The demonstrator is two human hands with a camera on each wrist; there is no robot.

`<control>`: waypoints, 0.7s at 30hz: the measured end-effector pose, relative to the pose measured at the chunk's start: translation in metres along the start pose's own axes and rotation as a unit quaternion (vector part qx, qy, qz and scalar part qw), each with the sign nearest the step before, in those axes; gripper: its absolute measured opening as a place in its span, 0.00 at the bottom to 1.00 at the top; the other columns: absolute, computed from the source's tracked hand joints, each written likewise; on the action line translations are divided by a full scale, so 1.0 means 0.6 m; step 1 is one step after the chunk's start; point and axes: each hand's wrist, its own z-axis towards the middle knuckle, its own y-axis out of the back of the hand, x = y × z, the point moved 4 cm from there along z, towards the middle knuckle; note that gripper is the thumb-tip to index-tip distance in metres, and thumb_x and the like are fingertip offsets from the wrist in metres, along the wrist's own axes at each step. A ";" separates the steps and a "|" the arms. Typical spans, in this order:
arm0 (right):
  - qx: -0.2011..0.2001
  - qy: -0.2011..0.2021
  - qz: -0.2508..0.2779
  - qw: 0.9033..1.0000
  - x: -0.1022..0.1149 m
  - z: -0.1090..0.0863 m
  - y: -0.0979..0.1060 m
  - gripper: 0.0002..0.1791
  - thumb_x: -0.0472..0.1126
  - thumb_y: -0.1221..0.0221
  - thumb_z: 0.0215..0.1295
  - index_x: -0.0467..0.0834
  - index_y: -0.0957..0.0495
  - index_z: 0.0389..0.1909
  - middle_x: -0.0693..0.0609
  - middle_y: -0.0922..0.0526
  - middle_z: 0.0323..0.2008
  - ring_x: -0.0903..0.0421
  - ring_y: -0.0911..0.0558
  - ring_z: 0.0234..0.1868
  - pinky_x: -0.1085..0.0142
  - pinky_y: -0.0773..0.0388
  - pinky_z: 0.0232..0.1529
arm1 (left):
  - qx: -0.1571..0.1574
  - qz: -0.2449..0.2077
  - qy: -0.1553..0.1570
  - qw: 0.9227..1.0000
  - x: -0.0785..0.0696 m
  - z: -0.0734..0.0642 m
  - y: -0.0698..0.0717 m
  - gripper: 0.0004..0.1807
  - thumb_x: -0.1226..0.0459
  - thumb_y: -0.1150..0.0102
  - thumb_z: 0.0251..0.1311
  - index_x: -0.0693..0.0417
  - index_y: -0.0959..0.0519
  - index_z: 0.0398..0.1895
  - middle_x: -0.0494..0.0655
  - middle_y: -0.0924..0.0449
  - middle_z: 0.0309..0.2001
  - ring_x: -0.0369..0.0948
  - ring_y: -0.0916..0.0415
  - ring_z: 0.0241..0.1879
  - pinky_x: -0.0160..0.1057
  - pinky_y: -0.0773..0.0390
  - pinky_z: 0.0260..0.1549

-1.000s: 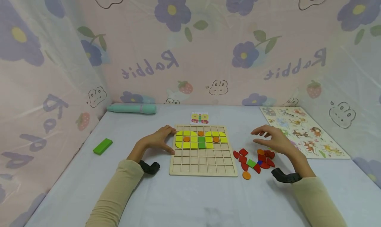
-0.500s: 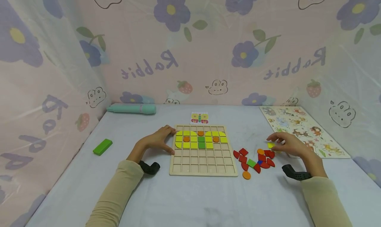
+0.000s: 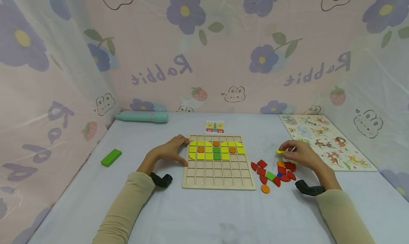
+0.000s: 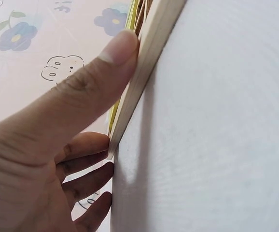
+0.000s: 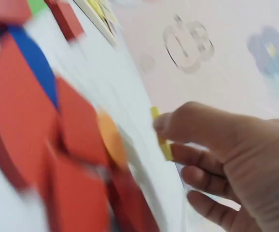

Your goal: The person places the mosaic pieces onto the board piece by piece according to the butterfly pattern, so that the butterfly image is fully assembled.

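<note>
In the head view my left hand [image 3: 170,148] rests at the left edge of a wooden grid board [image 3: 220,182]. In the left wrist view, its thumb and fingertips touch the board's side [image 4: 137,77]. Yellow tiles [image 3: 200,143], green squares [image 3: 217,153] and orange discs [image 3: 232,150] fill the board's upper rows. My right hand [image 3: 301,154] pinches a small yellow tile [image 5: 166,147] between thumb and index finger, raised beyond the loose pieces. Those lie right of the board: red pieces [image 3: 263,179], a green square [image 3: 270,175], orange discs [image 3: 265,189] and a bit of blue [image 3: 279,175].
A small card [image 3: 214,127] with a coloured butterfly-like pattern lies behind the board. At the back right is a board with animal pictures [image 3: 332,144]. A green block [image 3: 111,157] lies at left, and a teal pen-shaped object [image 3: 142,117] behind it.
My right hand has gone right to a yellow tile by the animal board, pinched it, and come back left with it. My left hand has stayed at the board.
</note>
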 end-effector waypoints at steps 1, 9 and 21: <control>-0.005 0.019 -0.002 1.000 0.014 0.006 -0.007 0.08 0.39 0.35 0.55 0.44 0.19 0.36 0.52 0.19 0.35 0.54 0.27 0.36 0.68 0.26 0.36 | 0.001 0.000 0.001 1.000 0.001 0.000 -0.001 0.49 0.49 0.26 0.39 0.61 0.37 0.63 0.53 0.39 0.61 0.49 0.44 0.64 0.49 0.46 0.66; 0.022 0.149 0.015 0.988 0.129 0.054 -0.071 0.09 0.36 0.34 0.53 0.46 0.19 0.36 0.57 0.19 0.36 0.58 0.26 0.37 0.62 0.25 0.40 | 0.000 0.000 -0.002 1.000 0.005 0.003 -0.002 0.48 0.49 0.26 0.40 0.61 0.37 0.63 0.52 0.39 0.61 0.49 0.44 0.64 0.49 0.45 0.66; 0.068 0.180 0.027 0.981 0.196 0.089 -0.136 0.07 0.41 0.32 0.52 0.48 0.17 0.32 0.58 0.18 0.35 0.56 0.25 0.40 0.58 0.27 0.44 | 0.003 0.000 0.004 1.000 0.006 0.004 -0.002 0.48 0.49 0.26 0.40 0.60 0.37 0.64 0.51 0.39 0.62 0.48 0.45 0.65 0.48 0.46 0.66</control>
